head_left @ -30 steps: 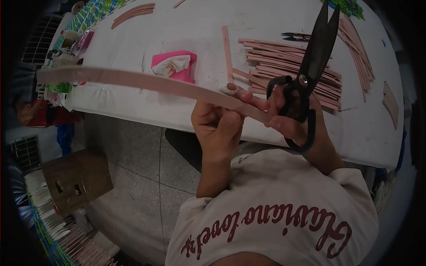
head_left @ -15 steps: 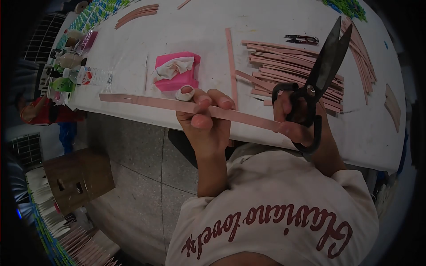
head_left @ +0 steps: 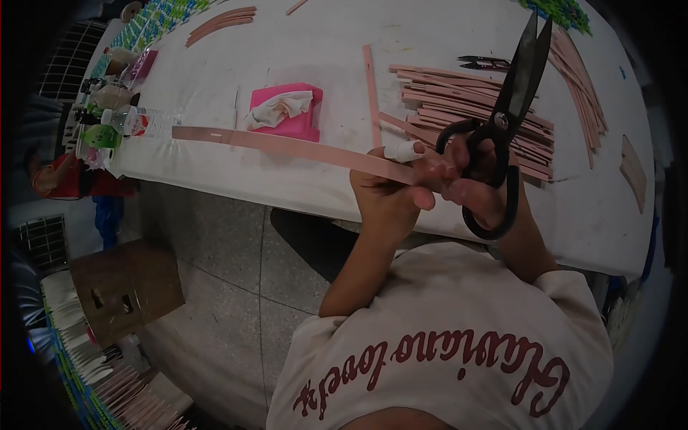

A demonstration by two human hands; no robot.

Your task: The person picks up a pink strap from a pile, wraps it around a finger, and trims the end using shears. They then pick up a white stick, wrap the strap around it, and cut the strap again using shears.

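A long, flat pink strip (head_left: 287,146) stretches leftward from my hands, over the table's front edge, with a small slot near its far end. My left hand (head_left: 387,197) is closed on the strip near its right end; one of its fingers has a white wrapping. Touching it, my right hand (head_left: 480,183) holds black-handled scissors (head_left: 522,82), their blades pointing up and slightly apart. The right fingertips meet the left ones at the strip's end, which they hide. Behind the scissors lies a pile of similar pink strips (head_left: 459,107).
On the white table (head_left: 315,36) are a pink tissue box (head_left: 297,129), thread snips (head_left: 480,63), a clear bottle (head_left: 143,122) and more strips (head_left: 580,93) at the right. A brown stool (head_left: 129,287) stands on the floor at left. Another person in red (head_left: 57,179) is at far left.
My left hand has slid right along the strip to meet my right hand. The strip's left end has moved slightly up and right, and the scissors have shifted up and left.
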